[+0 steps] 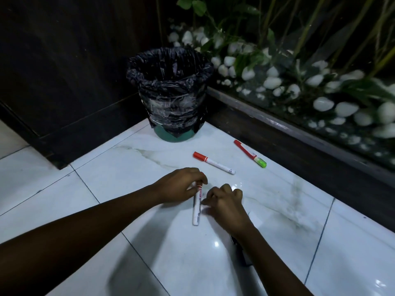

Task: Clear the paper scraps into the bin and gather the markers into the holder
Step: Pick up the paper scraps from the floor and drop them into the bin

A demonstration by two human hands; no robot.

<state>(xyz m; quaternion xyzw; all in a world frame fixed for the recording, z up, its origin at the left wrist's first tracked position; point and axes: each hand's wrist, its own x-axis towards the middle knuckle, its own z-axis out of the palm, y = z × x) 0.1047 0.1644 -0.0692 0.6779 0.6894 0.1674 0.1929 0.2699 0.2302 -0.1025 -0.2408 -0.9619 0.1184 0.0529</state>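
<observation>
My left hand [179, 186] grips the upper, red-banded end of a white marker [196, 212] that lies on the white floor tiles. My right hand [226, 202] is just right of it, fingers curled, fingertips at the marker's barrel; what they pinch is hidden. A second white marker with a red cap [213, 163] lies beyond my hands. Further right is a red marker with a green end [249, 153]. A small white paper scrap [255, 218] shows beside my right wrist. The bin [171, 92], lined with a black bag, stands at the back in the corner.
A dark object [240, 251] is partly hidden under my right forearm. A raised dark ledge [299, 133] with white pebbles and plants runs along the right. A dark wall panel [64, 71] closes the back left.
</observation>
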